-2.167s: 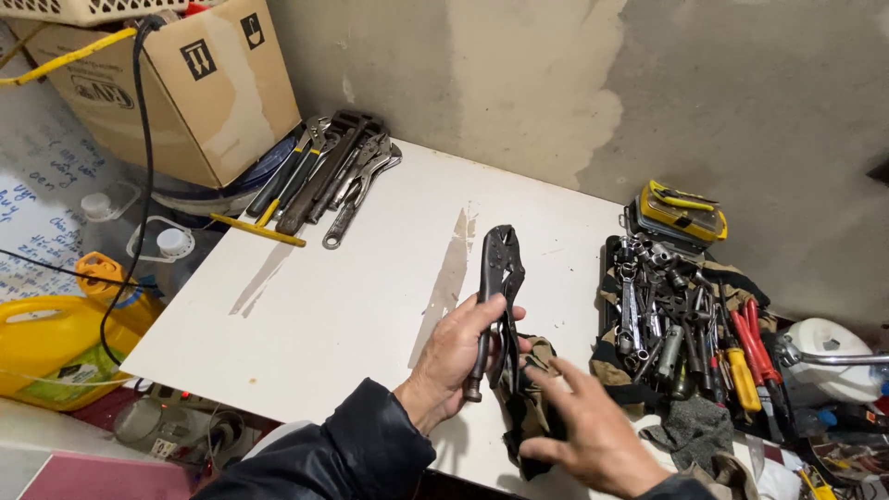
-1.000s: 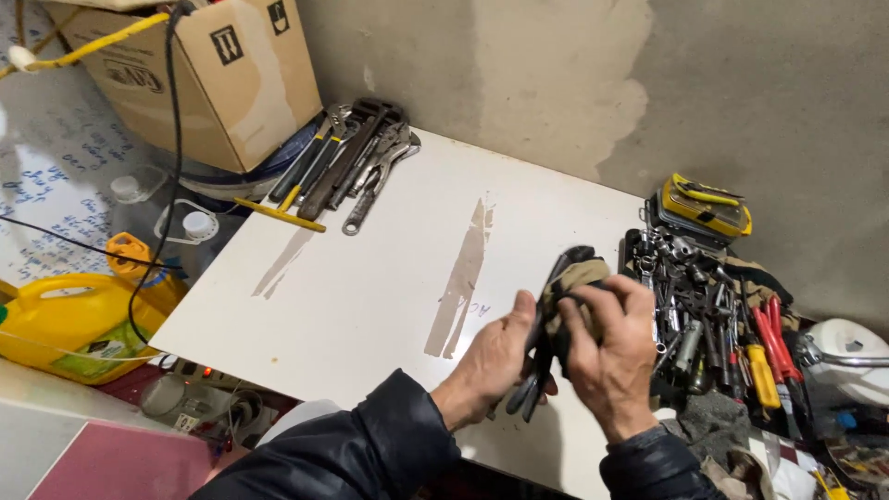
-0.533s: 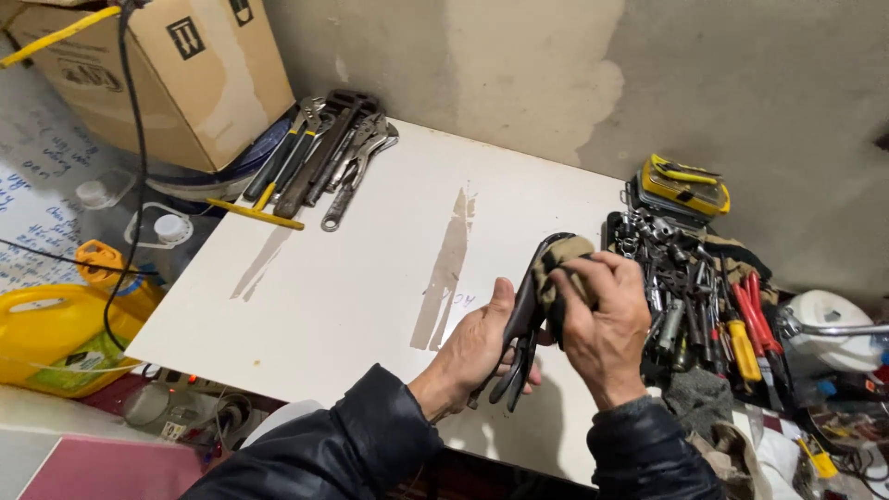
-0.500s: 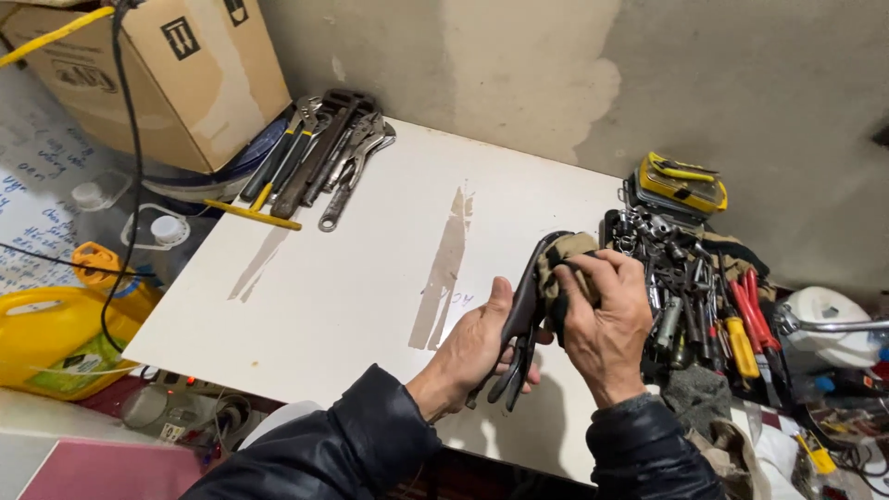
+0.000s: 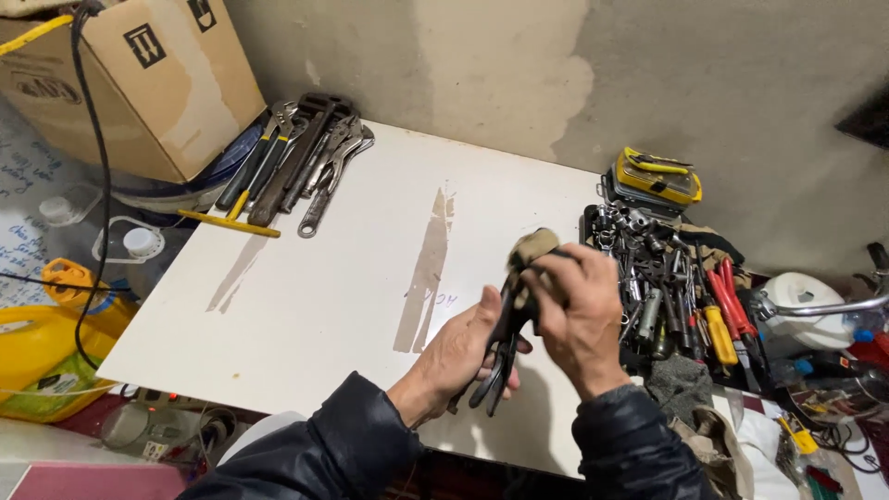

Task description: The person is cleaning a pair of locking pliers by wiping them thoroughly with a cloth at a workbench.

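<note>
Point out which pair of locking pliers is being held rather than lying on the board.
The dark locking pliers gripped in the left hand, with the right hand pressing a rag on them; the others lie at the far-left tool row.

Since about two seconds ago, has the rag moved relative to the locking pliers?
Yes. The rag was low beside the handles; the right hand has carried it up over the head of the locking pliers, which the left hand grips.

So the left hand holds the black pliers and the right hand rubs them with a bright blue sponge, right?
Not quite. In the head view the left hand does hold the black pliers, but the right hand rubs them with a brownish-tan rag, not a bright blue sponge.
</note>
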